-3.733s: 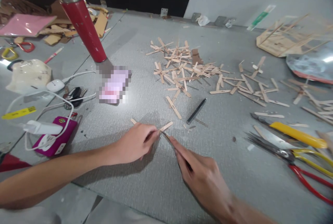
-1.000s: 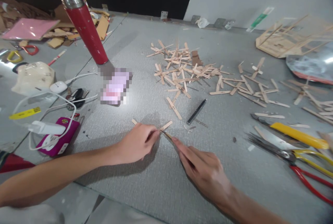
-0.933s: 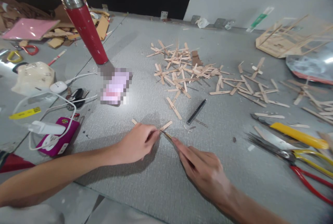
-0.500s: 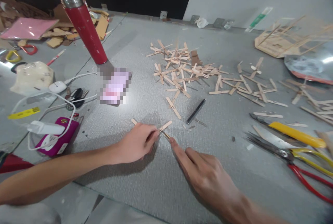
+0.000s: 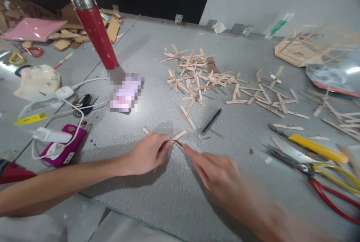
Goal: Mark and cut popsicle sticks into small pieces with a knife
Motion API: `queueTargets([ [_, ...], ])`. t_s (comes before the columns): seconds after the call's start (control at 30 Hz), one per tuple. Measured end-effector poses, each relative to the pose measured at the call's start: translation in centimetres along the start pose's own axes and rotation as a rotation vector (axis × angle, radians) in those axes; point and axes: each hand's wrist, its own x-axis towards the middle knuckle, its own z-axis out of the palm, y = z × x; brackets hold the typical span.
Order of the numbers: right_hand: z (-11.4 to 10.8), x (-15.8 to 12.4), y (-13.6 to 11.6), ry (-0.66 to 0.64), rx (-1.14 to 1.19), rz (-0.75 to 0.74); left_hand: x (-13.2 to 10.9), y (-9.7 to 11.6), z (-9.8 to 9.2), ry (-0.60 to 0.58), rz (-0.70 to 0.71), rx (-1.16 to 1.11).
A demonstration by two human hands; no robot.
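Observation:
Near the front middle of the grey table, my left hand (image 5: pixel 153 153) is closed on flat wooden craft sticks (image 5: pixel 179 135). One pale end sticks out right of the fingers and another stick end (image 5: pixel 145 131) shows left of them; the rest is under the hand. My right hand (image 5: pixel 215 167) is wrapped around a slim tool with a thin metal tip (image 5: pixel 178 143), index finger stretched along it. Its tip touches or nearly touches the sticks at my left fingertips. The palm hides the handle, so its exact kind cannot be told.
Behind my hands lie a black pen (image 5: pixel 212 121) and a heap of notched craft sticks (image 5: pixel 197 73). At right are a yellow cutter (image 5: pixel 317 147) and scissors (image 5: pixel 303 168). At left stand a red flask (image 5: pixel 97 34), a blurred-out phone (image 5: pixel 126 94) and a purple power block (image 5: pixel 66 144) with cables.
My right hand has turned slightly and flattened over the tool, its wrist and forearm blurred by motion. The left hand keeps its hold in the same place. The view has shifted a little.

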Motion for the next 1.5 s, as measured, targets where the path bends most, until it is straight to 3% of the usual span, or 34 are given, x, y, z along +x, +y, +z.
queueTargets([
  [0.13,1.1,-1.5,-1.3,0.049,-0.271,-0.103,0.0,-0.2,0.2,0.014,0.023,0.015],
  [0.33,-4.0,4.1,1.4,-0.194,0.043,-0.109,0.0,0.0,0.2,0.020,-0.015,0.017],
  [0.43,-5.1,5.5,1.8,-0.240,0.133,-0.121,0.0,0.1,0.2,0.022,-0.022,0.024],
  [0.5,-4.3,4.5,1.1,-0.218,0.076,-0.094,0.0,0.1,0.3,0.018,-0.011,0.008],
  [0.67,0.3,-0.8,-1.1,-0.099,-0.174,-0.054,0.1,-0.3,0.4,0.033,0.038,0.002],
  [0.77,1.2,-1.7,-1.1,-0.065,-0.200,-0.060,0.1,-0.5,0.4,0.044,0.049,0.005],
  [0.9,-1.4,1.3,0.3,-0.177,0.000,-0.004,0.0,-0.4,0.5,0.025,0.019,-0.007],
  [1.07,-5.3,5.7,2.3,-0.270,0.200,-0.052,0.0,0.1,0.3,0.031,-0.033,0.011],
  [1.17,-4.1,4.4,1.5,-0.193,0.098,-0.029,0.0,0.1,0.2,0.022,-0.041,-0.010],
  [1.33,0.6,-0.4,-2.6,-0.003,-0.394,-0.081,0.1,-0.2,0.3,0.033,-0.004,-0.011],
  [1.4,1.1,-0.9,-3.2,0.029,-0.427,-0.102,0.1,-0.3,0.3,0.051,0.022,-0.002],
  [1.5,-0.3,0.4,-1.8,-0.086,-0.255,-0.082,0.0,-0.3,0.3,0.029,0.027,-0.020],
])
